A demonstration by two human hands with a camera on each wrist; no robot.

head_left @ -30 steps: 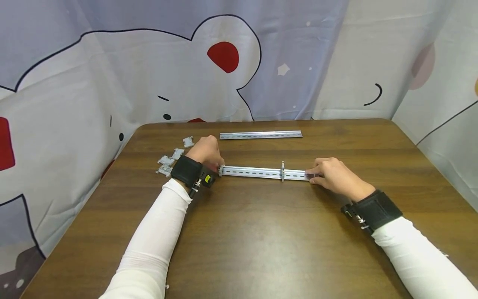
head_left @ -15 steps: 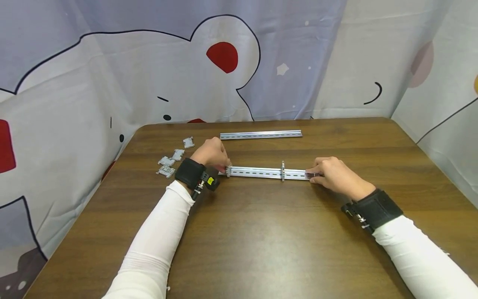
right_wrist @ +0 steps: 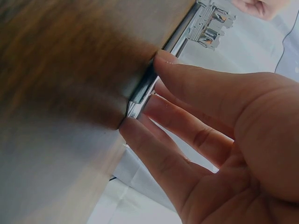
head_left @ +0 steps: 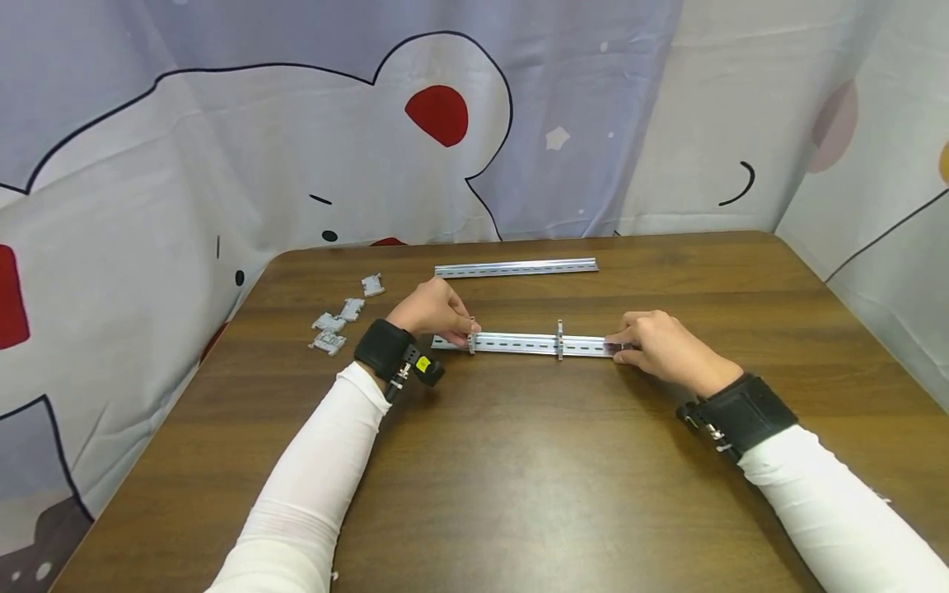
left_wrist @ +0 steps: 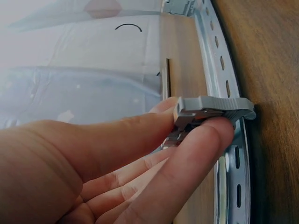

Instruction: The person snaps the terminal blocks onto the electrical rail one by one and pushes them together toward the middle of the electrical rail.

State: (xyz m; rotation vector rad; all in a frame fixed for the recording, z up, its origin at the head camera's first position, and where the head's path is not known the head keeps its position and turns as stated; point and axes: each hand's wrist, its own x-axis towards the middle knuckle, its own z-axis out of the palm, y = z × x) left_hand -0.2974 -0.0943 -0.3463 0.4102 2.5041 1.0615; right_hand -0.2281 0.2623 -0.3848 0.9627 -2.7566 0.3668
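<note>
A slotted metal DIN rail [head_left: 511, 343] lies crosswise on the wooden table. My left hand [head_left: 437, 313] pinches a grey terminal block [left_wrist: 212, 106] between thumb and index finger, and the block sits across the rail left of its middle. Farther right, a second terminal block [head_left: 559, 339] stands upright on the same rail. At the rail's right end my right hand [head_left: 658, 346] grips it; in the right wrist view the thumb lies along one edge of the rail [right_wrist: 135, 108] and the fingers are at its end and other side.
Several loose grey terminal blocks [head_left: 329, 341] lie flat at the left of the table [head_left: 519, 461]. A second DIN rail [head_left: 516, 268] rests near the back edge. Behind the table hangs a printed curtain [head_left: 296, 148].
My left hand has slid the terminal block rightward along the rail from its left end. The right hand keeps its hold at the right end, and the other block stays put.
</note>
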